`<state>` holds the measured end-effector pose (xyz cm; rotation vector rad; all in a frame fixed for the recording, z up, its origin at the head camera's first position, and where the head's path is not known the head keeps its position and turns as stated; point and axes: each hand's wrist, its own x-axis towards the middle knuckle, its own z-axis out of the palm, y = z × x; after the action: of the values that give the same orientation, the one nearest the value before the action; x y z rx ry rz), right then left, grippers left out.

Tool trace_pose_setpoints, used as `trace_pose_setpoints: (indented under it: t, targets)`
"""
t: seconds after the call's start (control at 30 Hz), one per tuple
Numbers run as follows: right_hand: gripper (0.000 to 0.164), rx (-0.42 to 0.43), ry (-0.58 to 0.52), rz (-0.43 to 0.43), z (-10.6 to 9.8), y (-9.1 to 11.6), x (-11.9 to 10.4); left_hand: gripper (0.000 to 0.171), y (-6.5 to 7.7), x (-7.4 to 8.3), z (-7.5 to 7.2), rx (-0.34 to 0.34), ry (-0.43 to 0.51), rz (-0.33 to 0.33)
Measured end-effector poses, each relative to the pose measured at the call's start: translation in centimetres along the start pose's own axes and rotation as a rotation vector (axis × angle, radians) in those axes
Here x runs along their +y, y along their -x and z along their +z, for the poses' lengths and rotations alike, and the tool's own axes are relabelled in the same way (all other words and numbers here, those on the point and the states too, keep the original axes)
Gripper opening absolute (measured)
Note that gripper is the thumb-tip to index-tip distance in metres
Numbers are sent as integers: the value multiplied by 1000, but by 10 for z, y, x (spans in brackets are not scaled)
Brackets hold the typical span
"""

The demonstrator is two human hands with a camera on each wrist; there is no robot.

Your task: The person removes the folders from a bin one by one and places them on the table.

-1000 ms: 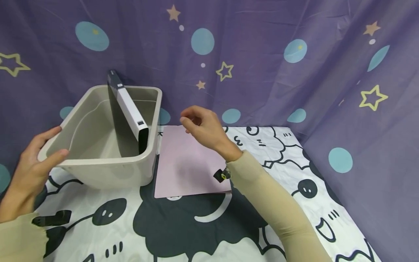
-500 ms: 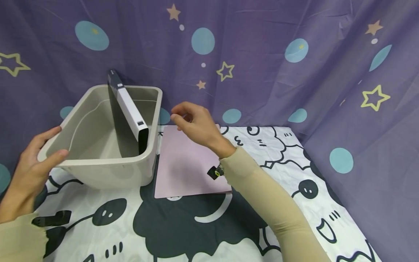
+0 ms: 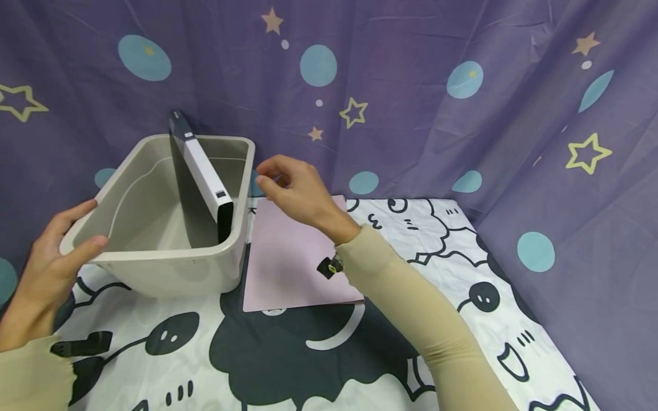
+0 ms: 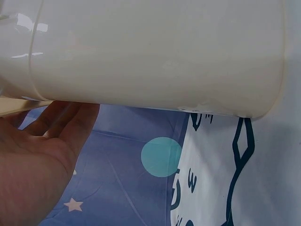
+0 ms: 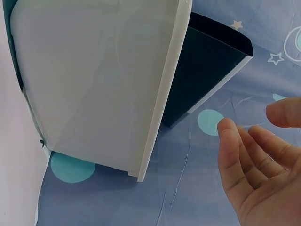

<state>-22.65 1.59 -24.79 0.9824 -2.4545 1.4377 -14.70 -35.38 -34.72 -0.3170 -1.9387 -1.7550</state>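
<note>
On the left in the head view stands a beige plastic bin (image 3: pixel 164 274), and my left hand (image 3: pixel 48 262) grips its left rim, thumb over the edge and fingers along the outside. In the left wrist view those fingers reach up to the bin wall (image 4: pixel 155 56). A slim black case with a white spine (image 3: pixel 205 174) leans inside, its top end sticking out above the back rim. My right hand (image 3: pixel 300 194) hovers just right of the bin with fingers loosely bent and nothing in them. The right wrist view shows a gap between this hand (image 5: pixel 263 174) and the case.
A flat pink sheet (image 3: pixel 288 268) lies on the cartoon-print cloth (image 3: pixel 277 365), right of the bin and under the right forearm. Behind everything hangs a purple curtain (image 3: pixel 401 114) with stars and blue dots.
My right hand has moved left and slightly up, closer to the bin's right rim. The left hand, bin, case and pink sheet stay where they were.
</note>
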Motion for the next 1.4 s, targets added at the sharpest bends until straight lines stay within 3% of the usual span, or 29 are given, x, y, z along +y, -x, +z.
trace_pose_setpoints:
  t: [0.27,0.5,0.63,0.87,1.17,1.4]
  targets:
    - [23,-9,48,-52,5,-5,-5,69,1,0,0,9,-90,-10]
    - [25,-45,81,-50,9,-11,-11,69,1,0,0,7,-69,-10]
    - [25,-48,70,-57,11,-13,-13,69,0,0,0,9,-101,-14]
    - [28,-87,68,-32,16,-19,-15,69,1,0,0,5,-40,-8]
    - [32,-127,59,-30,25,-24,-23,69,1,0,0,13,-60,-6]
    - [46,-193,59,-28,33,-29,-29,69,1,0,1,18,-152,-6]
